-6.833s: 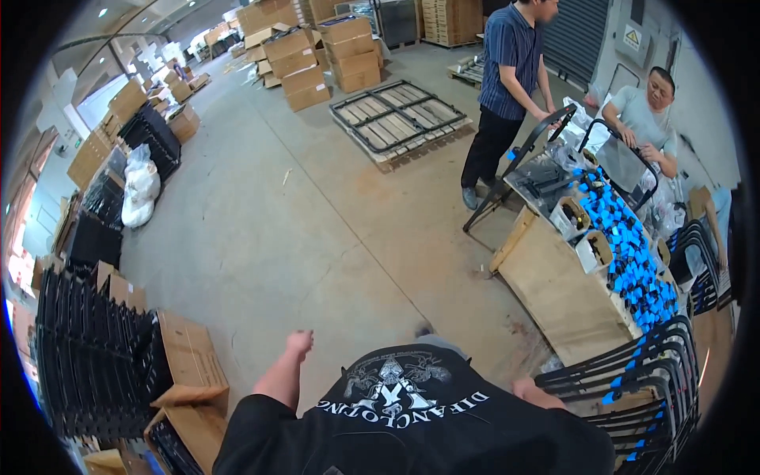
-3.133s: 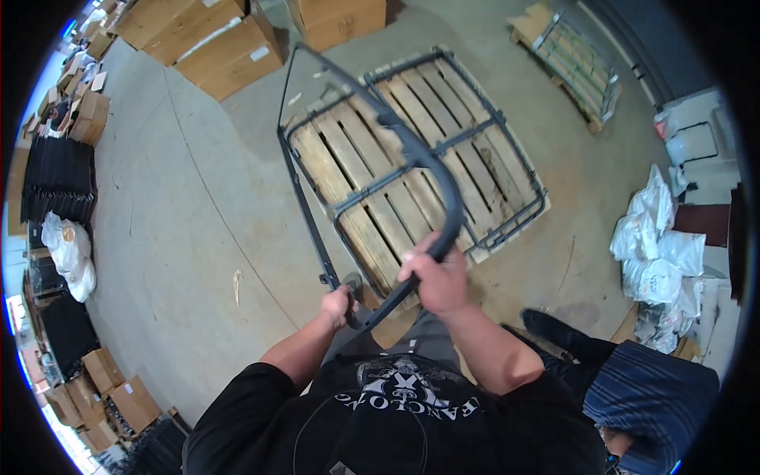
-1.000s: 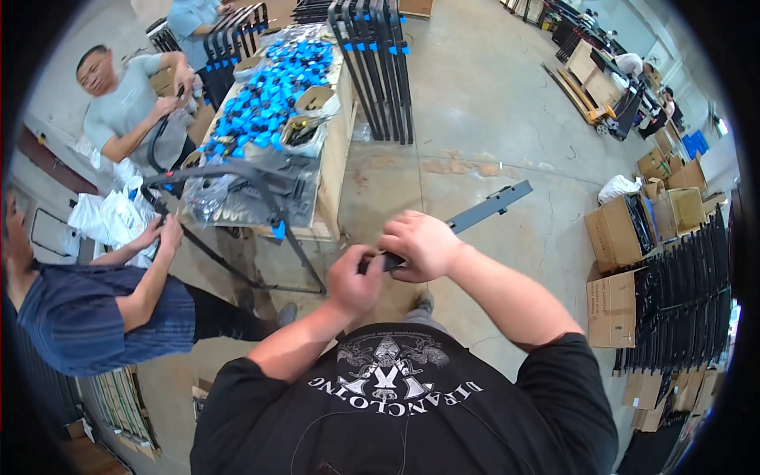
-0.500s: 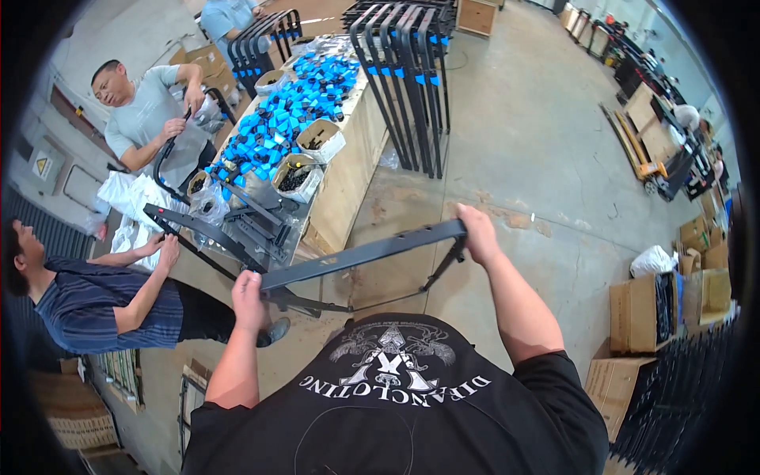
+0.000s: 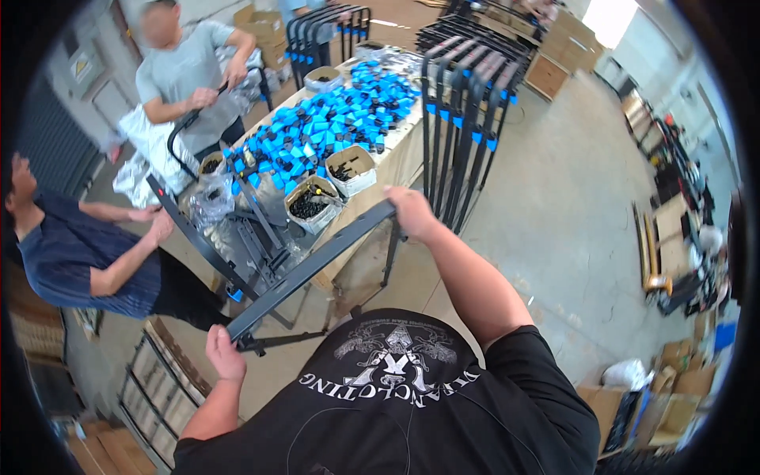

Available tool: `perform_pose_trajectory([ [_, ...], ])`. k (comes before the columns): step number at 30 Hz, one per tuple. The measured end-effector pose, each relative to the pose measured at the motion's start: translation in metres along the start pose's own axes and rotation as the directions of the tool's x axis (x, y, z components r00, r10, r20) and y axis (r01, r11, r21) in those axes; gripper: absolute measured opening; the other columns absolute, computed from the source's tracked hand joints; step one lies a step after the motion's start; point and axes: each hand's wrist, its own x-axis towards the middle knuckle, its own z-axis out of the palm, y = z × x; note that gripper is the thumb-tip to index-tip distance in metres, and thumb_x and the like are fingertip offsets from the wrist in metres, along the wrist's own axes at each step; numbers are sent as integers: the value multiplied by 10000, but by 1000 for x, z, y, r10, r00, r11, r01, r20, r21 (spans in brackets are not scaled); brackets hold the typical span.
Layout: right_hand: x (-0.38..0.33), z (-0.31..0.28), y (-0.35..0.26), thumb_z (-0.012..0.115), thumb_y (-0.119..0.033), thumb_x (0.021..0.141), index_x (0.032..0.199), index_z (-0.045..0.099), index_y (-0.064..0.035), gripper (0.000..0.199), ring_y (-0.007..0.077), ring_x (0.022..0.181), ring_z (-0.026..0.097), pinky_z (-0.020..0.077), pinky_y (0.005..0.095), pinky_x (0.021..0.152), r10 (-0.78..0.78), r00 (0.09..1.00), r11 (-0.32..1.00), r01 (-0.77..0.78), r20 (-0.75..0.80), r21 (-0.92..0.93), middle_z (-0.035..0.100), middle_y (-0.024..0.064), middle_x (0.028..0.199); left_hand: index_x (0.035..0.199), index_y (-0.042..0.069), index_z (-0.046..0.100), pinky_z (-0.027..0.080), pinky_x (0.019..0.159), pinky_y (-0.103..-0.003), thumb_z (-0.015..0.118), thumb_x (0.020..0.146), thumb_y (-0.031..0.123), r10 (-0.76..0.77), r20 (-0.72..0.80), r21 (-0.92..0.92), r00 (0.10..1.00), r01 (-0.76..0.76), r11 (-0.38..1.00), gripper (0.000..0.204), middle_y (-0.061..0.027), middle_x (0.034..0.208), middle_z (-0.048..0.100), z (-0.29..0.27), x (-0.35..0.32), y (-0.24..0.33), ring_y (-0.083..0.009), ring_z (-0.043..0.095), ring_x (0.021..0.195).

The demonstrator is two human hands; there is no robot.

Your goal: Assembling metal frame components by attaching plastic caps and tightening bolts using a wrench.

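two arms outstretched, left hand (image 5: 224, 354) and right hand (image 5: 412, 212) clasping black metal frame (image 5: 313, 267)

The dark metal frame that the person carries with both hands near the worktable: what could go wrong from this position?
1. The dark metal frame is long, held only at its two ends by the left hand and the right hand. It could swing into the co-worker in the blue shirt close by.
2. It passes just beside the small boxes of dark parts at the edge of the worktable and might knock one off.
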Motion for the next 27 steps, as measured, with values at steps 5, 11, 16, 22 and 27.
perform_pose_trajectory([
  [5,43,-48,75,564,-199,946,911,654,43,260,228,787,594,441,338,731,67,984,991,-47,-163,129,644,114,804,775,63,445,301,598,-264,496,999,138,185,166,95,969,-202,975,242,36,735,373,83,0,43,-64,358,703],
  [11,107,-60,55,599,-245,946,789,666,6,303,113,685,475,374,300,666,302,953,818,-242,-31,522,574,2,717,763,56,445,280,593,-263,515,982,134,158,85,83,984,-165,983,243,48,728,368,119,29,41,-63,334,689],
  [16,180,-73,56,646,-308,915,765,666,-53,297,126,659,490,364,318,616,285,958,842,-247,-8,479,574,-3,705,749,56,451,274,590,-255,517,978,126,70,-87,71,994,-64,995,249,59,715,373,168,41,33,-57,334,682],
  [22,260,-74,93,644,-311,911,797,676,-63,274,98,666,444,330,290,618,316,931,781,-364,182,507,544,-8,722,738,87,479,256,540,-239,511,998,154,48,-265,7,963,-48,999,270,67,700,406,231,61,28,-32,346,642],
  [27,305,-67,104,668,-314,932,896,707,-31,288,78,636,439,342,275,591,269,900,807,-405,343,429,547,-35,716,738,96,500,276,542,-223,513,1002,196,24,-294,27,956,-17,999,282,63,691,428,245,74,26,-27,374,630],
])
